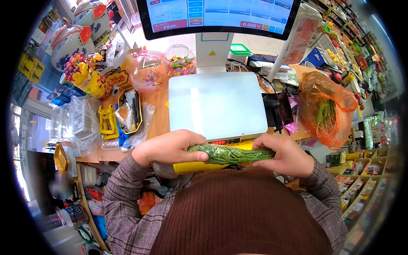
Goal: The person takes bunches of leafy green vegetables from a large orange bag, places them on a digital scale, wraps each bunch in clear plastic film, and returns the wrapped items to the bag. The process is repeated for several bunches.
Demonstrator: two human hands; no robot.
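Note:
Between my two hands lies a bundle of leafy green vegetables (231,154) in clear plastic film. My left hand (173,148) grips its left end, thumb along the near side. At the right end, the fingers and thumb of my right hand (283,154) close around the stems. Just below the bundle shows a yellow cling-wrap box (191,167), partly covered by it and my hands. Beyond my hands is the flat weighing plate (216,102) of a counter scale, its red digital readout (218,142) partly visible at the front edge.
Above the scale stands a lit touchscreen (220,16). An orange plastic bag (328,108) with green stems sits at the right. To the left are a black tray of small items (130,110), a yellow plastic rack (108,122), clear containers (81,118) and a candy jar (178,63).

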